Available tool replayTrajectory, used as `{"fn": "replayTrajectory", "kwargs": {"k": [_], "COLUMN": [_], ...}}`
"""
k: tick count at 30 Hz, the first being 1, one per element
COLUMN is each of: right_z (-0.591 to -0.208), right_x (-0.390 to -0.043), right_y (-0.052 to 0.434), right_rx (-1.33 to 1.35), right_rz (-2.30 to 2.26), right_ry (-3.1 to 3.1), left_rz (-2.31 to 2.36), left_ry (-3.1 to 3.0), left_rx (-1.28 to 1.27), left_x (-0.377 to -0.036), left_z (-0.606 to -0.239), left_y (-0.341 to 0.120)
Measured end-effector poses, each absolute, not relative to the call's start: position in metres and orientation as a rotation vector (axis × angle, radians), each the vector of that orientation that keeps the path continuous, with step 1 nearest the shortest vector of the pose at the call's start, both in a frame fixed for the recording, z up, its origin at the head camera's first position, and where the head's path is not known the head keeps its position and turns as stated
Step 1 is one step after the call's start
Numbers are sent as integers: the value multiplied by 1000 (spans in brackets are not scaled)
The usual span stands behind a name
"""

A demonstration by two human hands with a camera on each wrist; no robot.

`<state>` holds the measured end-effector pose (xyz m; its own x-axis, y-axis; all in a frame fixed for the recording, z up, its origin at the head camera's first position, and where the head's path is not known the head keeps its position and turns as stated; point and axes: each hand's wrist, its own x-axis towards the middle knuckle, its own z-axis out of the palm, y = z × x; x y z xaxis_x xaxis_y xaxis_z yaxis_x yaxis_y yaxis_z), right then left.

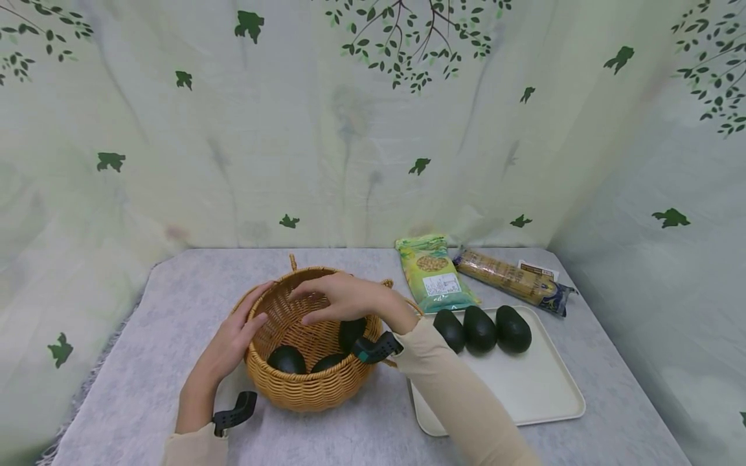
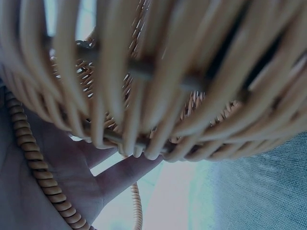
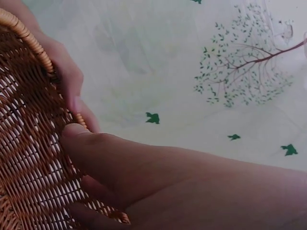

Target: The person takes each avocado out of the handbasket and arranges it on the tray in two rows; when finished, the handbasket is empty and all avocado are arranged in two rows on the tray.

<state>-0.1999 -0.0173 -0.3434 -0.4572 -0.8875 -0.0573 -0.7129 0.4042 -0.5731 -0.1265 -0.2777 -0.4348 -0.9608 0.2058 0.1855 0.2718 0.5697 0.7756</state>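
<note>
A round wicker basket (image 1: pixel 303 388) stands on the grey cloth with three dark avocados in it: one at the front left (image 1: pixel 287 359), one at the front (image 1: pixel 327 361), one on the right (image 1: pixel 351 331). My left hand (image 1: pixel 230 346) holds the basket's left rim, thumb inside and fingers over the edge; the left wrist view shows the palm (image 2: pixel 57 177) against the weave (image 2: pixel 168 72). My right hand (image 1: pixel 344 298) hovers over the basket with relaxed fingers, holding nothing, just above the right avocado. In the right wrist view its thumb (image 3: pixel 76 132) lies near the basket's inner wall (image 3: pixel 24 143).
A cream tray (image 1: pixel 524 382) to the right carries three avocados (image 1: pixel 479 329) in a row along its far edge. Behind it lie a green packet (image 1: pixel 434 272) and a long biscuit pack (image 1: pixel 513 278). A leaf-print curtain closes off the back and sides.
</note>
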Motion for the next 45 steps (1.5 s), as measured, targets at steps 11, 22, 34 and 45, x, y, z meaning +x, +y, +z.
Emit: {"fn": "replayTrajectory", "kwargs": {"k": [11, 22, 34, 45], "right_z": [-352, -366, -384, -393], "right_x": [-203, -199, -201, -201], "right_y": [-37, -55, -62, -63], "right_rx": [-1384, -1387, -1357, -1359], "right_rz": [-567, -498, -524, -453], "right_ry": [2182, 2148, 2075, 2032], "left_rz": [-1492, -1438, -1386, -1385], "left_ry": [-2674, -2716, -2684, -2679], "left_rx": [-488, -461, -487, -481], "left_x": [-125, -125, -127, -126], "left_z": [-434, -433, -434, -434], "left_y": [-281, -282, -282, -283]}}
